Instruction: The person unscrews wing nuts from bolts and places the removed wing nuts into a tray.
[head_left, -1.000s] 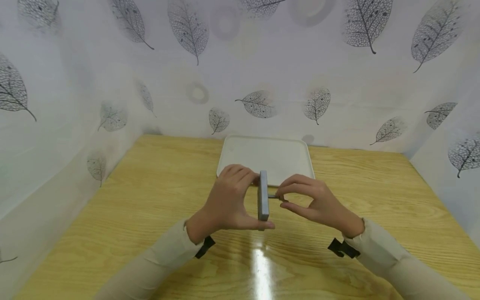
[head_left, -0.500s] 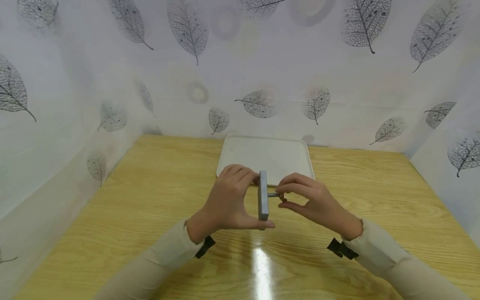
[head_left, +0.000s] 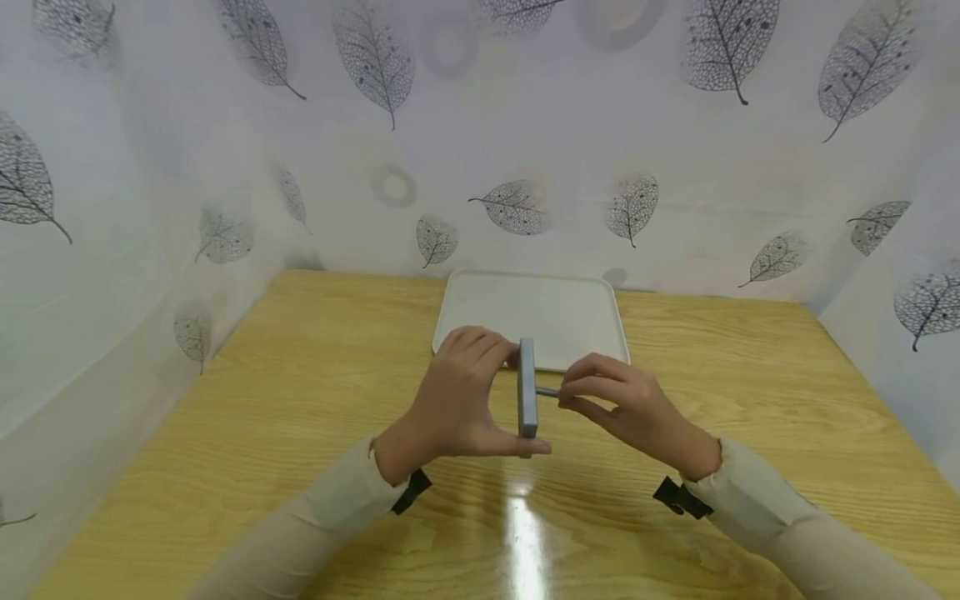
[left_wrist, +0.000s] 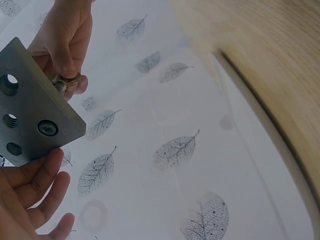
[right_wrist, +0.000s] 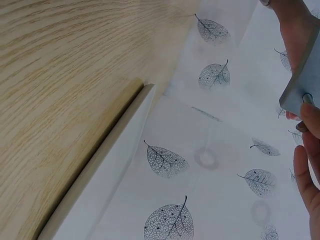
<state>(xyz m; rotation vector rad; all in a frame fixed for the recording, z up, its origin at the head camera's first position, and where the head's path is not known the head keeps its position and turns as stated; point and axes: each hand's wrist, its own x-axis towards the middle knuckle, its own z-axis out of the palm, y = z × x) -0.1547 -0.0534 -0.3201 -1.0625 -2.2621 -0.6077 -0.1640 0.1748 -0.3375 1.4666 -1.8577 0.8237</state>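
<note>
My left hand (head_left: 457, 400) grips a grey metal plate (head_left: 527, 387) by its opposite edges, thumb below and fingers above, holding it upright over the table. Several holes pierce the plate, one threaded, as the left wrist view shows. In one of them sits a bolt's hex-socket head (left_wrist: 47, 128). The bolt's shank (head_left: 547, 392) sticks out of the plate's right side. At its far end my right hand (head_left: 633, 408) pinches a brass-coloured wing nut (left_wrist: 70, 81) between thumb and fingers. In the head view the fingers hide that nut; part of the nut (right_wrist: 301, 126) shows in the right wrist view.
A white tray (head_left: 532, 312) lies on the wooden table (head_left: 337, 358) behind the hands. White cloth (head_left: 360, 200) printed with leaves encloses the back and sides. Each wrist wears a black strap.
The right thumb and fingers have turned and drawn together over the wing nut, covering it in the head view. The left hand and plate stay almost still.
</note>
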